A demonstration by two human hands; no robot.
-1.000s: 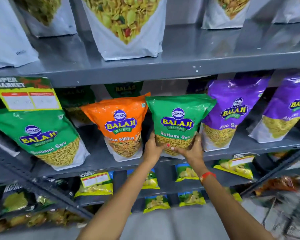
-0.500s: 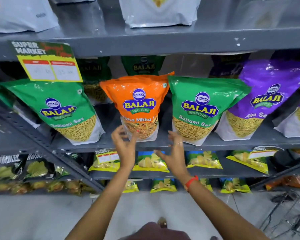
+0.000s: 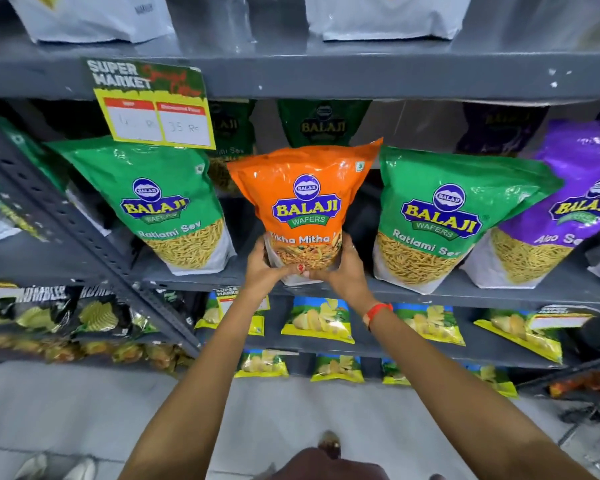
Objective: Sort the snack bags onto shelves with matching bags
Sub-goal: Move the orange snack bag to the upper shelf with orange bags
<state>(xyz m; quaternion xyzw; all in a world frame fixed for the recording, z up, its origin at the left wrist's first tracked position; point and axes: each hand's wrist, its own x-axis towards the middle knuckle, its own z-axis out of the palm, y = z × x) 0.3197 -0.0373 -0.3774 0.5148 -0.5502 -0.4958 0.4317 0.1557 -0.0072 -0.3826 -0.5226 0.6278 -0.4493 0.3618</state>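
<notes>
An orange Tikha Mitha bag [image 3: 305, 199] stands upright on the grey middle shelf [image 3: 465, 296]. My left hand [image 3: 262, 268] grips its lower left side and my right hand [image 3: 343, 271] grips its lower right side. A green Ratlami Sev bag [image 3: 163, 206] stands to its left and another green Ratlami Sev bag [image 3: 444, 216] to its right. A purple Aloo Sev bag [image 3: 568, 209] leans at the far right. More green bags [image 3: 321, 123] stand in shadow behind the orange one.
A price tag [image 3: 153, 109] hangs from the upper shelf edge [image 3: 361, 77]. White pouches [image 3: 381, 15] sit on top. Small yellow chip packets [image 3: 317, 320] fill the lower shelves. A slanted grey upright [image 3: 66, 216] crosses the left. A wire basket [image 3: 593, 427] is at lower right.
Both hands left the right green Ratlami Sev bag, moved left across open air, and now clasp the orange bag at its base.
</notes>
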